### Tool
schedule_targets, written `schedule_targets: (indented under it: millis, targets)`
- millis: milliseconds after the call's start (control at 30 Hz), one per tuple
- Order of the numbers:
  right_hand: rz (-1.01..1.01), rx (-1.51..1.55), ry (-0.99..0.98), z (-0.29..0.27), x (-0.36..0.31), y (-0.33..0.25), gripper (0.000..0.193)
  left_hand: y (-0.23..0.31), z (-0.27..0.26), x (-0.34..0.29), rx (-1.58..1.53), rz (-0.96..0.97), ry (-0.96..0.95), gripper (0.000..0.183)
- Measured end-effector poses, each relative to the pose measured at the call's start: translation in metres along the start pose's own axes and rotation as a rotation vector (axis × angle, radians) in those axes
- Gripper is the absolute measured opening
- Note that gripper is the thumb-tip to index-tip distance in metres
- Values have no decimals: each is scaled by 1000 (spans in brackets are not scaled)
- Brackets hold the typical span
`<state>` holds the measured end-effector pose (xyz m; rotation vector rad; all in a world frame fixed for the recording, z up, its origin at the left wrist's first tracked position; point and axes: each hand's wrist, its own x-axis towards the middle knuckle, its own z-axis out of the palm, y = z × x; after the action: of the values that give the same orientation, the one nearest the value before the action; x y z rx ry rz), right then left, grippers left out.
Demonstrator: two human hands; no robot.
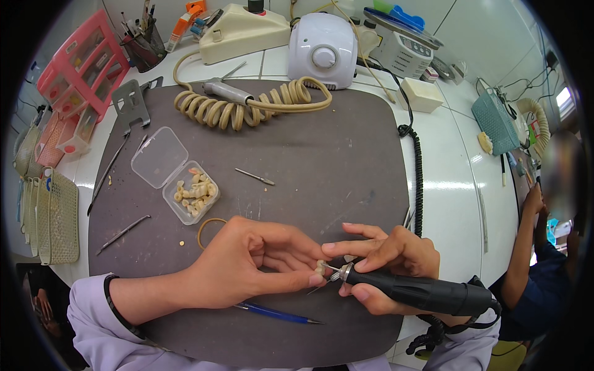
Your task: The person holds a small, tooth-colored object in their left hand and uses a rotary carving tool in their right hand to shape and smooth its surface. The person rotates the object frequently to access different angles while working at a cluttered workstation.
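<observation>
Between the thumb and fingertips of my left hand [263,253] is a small cream tooth-shaped piece [320,268]. My right hand [390,260] grips a black rotary handpiece [421,292] with a metal collar. Its thin bur meets or nearly meets the piece; I cannot tell which. A blue mechanical pencil [278,313] lies just below my hands. Beyond my left hand stands a clear lidded box [216,193], its lid thrown back, with several cream tooth pieces [195,190] inside. A loose metal bur [253,176] rests on the grey-brown mat [297,148].
At the back, a coiled beige hose [229,111] lies before a white control unit [323,52]. Pink drawers [83,59] and a cream basket [57,216] stand on the left. A black coiled cord [418,179] runs down the mat's right edge. Another person's arm [520,247] shows far right.
</observation>
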<state>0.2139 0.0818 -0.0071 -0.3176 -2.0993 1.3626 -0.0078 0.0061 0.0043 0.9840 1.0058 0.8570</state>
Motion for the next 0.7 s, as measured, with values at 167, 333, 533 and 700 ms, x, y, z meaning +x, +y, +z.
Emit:
schedule_targets:
  millis: [167, 333, 533, 700]
  targets:
    - [18, 30, 2, -1, -2, -1, 27, -1, 0, 0, -25, 7, -8, 23]
    - [45, 38, -26, -1, -1, -2, 26, -2, -1, 0, -18, 6, -10, 24]
    - [116, 37, -57, -3, 0, -7, 24, -3, 0, 0, -6, 16, -5, 23]
    - [31, 5, -11, 0, 0, -1, 28, -3, 0, 0, 15, 18, -3, 22]
